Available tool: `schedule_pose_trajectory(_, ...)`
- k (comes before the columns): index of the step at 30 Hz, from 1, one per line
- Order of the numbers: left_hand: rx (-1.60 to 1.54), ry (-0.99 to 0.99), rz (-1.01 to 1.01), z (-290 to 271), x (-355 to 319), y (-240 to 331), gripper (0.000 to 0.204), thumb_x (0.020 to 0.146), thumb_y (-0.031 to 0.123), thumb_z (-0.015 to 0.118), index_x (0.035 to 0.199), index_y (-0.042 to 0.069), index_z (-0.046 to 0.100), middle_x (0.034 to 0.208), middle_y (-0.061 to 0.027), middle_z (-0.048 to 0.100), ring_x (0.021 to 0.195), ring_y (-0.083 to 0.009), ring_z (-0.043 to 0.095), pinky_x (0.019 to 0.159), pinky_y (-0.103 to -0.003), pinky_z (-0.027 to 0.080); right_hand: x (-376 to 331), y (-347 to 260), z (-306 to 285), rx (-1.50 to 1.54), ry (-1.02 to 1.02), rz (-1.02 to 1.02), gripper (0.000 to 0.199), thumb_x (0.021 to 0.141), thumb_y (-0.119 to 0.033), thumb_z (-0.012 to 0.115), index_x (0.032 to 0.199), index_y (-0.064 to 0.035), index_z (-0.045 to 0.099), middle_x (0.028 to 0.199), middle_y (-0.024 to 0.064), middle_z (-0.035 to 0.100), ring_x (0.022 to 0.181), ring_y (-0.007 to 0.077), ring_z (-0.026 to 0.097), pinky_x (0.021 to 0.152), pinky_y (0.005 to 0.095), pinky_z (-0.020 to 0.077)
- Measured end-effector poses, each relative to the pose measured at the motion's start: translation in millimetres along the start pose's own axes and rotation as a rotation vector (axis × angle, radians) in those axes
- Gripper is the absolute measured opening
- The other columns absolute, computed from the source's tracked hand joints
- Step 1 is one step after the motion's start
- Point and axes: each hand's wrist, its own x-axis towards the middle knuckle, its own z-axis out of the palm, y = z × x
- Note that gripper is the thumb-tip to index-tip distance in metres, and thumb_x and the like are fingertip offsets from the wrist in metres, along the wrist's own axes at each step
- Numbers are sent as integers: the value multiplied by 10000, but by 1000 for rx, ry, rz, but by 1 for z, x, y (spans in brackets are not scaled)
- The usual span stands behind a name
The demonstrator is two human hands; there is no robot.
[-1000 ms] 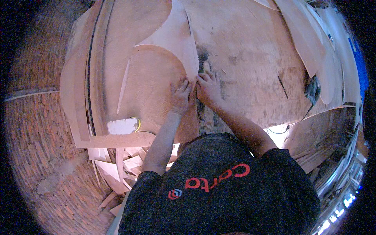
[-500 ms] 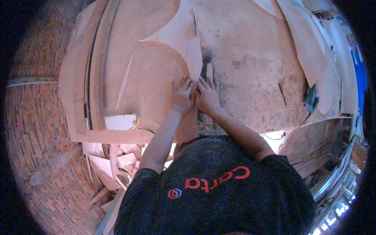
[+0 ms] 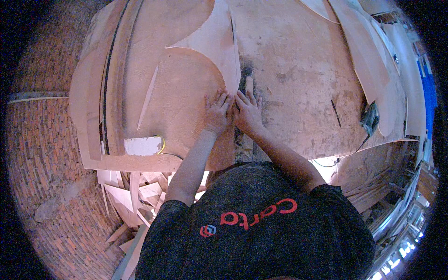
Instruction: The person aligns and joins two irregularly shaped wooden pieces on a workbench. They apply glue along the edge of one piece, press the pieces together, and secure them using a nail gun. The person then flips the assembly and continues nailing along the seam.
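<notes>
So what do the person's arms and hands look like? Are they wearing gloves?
No gloves: the left hand and right hand are both bare, with no cuffs at the wrists. The forearms are bare too. Short, dark sleeves cover the upper arms, part of a dark shirt with red lettering and a small emblem.

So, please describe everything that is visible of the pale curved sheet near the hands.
The pale sheet looks like thin wood. Its left side has two concave curves meeting at a point; its right edge is nearly straight. It narrows toward the person, while its far end runs out of the picture. It lies flat on the brownish work surface. Fingertips of the left hand and right hand are at its near tip; whether they grip it is unclear.
</notes>
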Motion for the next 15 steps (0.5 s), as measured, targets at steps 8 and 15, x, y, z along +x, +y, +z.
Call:
schedule_pose_trajectory(8,-29,15,-1,-2,2,-1,492,951,279,492,1415,122,535,1526,-120,437,1486,-296,283,1176,-663,39,5,-1,-2,-38,-7,-8,463,942,-283,550,1358,-81,572,1506,79,466,1470,385,268,1141,704,138)
schedule_pose_trajectory(15,3,17,-4,-3,7,-1,507,933,244,515,1420,103,523,1545,-117,412,1495,-282,264,1176,-665,40,9,-4,-5,-23,-21,17,481,938,-290,550,1372,-84,559,1516,80,453,1478,381,251,1148,696,130)
